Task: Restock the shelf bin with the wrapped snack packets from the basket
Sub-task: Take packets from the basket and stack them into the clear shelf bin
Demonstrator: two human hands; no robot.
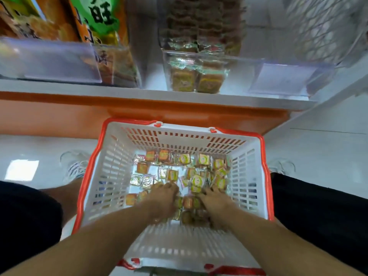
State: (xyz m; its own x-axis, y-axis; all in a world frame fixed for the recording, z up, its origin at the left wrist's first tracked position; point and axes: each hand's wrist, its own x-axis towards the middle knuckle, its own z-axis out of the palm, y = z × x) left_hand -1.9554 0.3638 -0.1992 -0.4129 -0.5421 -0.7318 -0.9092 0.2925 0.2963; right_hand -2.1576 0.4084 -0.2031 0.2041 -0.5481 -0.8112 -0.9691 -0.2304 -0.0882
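One basket (111, 172) on the floor, white with red rim, long axis running away from the person toward the shelf (139, 92). Two hands down inside it, near wall side.

Packets (197, 182): loose single layer across the basket bottom, roughly two dozen visible, exact count blurred. Small squares, so no real long axis; they lie flat, faces up, turned every which way.

Left hand (163, 198): knuckles up, fingers curled onto the pile at centre. Whether the grip actually pinches a packet, cannot tell; fingertips hidden and blurred.
Right hand (214, 199): same pose, on the pile just right of the left one. Grip likewise cannot tell.

One clear bin (235, 60) on the shelf straight above the basket, front wall showing two packets side by side, upright on edge, more stacked in two rows behind.

Two big snack bags (99, 20) stand on the shelf at left behind a clear divider (49, 60). One shoe (75, 166) left of the basket.
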